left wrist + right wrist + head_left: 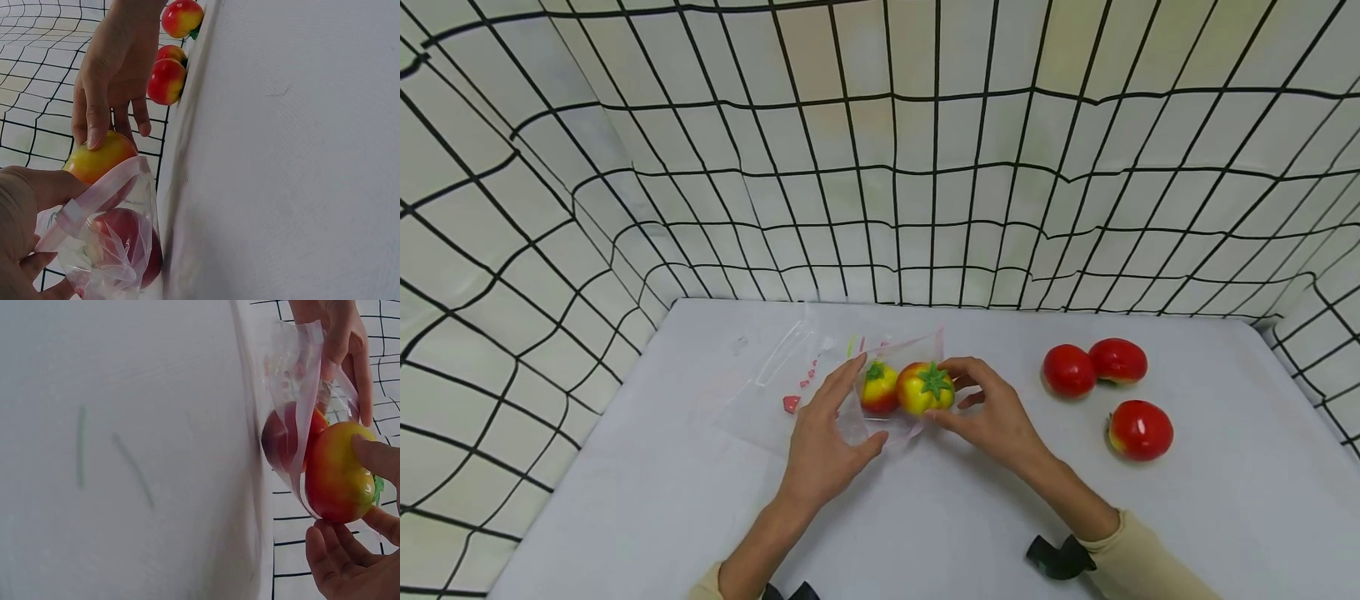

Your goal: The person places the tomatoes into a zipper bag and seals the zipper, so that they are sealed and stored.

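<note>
My right hand [992, 417] holds a red-yellow toy tomato [925, 388] with a green star-shaped top, its thumb and fingers on opposite sides. This tomato is at the mouth of a clear plastic zip bag [307, 394], partly inside the rim. A second tomato [128, 240] lies inside the bag, right beside the first. My left hand [825, 450] is spread at the bag's mouth, thumb and fingers wide apart with the fingers fairly straight. In the left wrist view it touches the bag's pink zip strip [103, 194]. Some of its fingers are hidden by the bag.
Three red tomatoes lie on the white table [647, 500] at the right: one nearer [1140, 430], and two side by side behind it, left [1069, 372] and right [1118, 361]. Black netting [880, 167] over pale walls borders the table's back and sides.
</note>
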`<state>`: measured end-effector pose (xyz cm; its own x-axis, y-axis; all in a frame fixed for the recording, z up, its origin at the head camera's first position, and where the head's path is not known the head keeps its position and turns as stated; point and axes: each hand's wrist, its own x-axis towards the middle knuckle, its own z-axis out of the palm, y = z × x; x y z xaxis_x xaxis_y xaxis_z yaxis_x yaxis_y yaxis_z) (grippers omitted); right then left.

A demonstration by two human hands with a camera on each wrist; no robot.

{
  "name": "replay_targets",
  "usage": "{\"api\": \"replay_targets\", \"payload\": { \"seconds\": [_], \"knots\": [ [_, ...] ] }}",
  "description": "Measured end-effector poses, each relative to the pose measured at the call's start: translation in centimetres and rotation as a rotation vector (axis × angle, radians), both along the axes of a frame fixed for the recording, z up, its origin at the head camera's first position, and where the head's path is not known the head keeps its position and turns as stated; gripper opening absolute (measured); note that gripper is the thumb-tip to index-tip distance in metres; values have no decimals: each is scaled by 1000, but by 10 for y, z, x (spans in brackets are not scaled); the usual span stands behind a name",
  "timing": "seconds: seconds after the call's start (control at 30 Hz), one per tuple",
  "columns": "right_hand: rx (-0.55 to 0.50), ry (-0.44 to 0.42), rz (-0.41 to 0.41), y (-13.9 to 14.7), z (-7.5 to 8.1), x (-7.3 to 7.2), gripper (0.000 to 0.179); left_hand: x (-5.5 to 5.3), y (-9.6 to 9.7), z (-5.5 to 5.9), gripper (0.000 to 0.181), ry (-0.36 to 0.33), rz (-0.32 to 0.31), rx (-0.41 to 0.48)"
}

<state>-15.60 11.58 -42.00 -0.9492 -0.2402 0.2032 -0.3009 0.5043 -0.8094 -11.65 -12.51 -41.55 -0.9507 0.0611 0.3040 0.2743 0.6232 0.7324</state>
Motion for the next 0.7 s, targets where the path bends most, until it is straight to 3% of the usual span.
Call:
{"api": "replay_targets", "payload": {
  "seconds": [0.23, 0.7],
  "knots": [
    [1, 40, 3, -6, -5, 1, 65, 1, 1, 2, 97, 14, 1, -12],
    [37, 76, -81, -16, -3, 2, 64, 0, 0, 3, 97, 41, -7, -6]
  ]
}}
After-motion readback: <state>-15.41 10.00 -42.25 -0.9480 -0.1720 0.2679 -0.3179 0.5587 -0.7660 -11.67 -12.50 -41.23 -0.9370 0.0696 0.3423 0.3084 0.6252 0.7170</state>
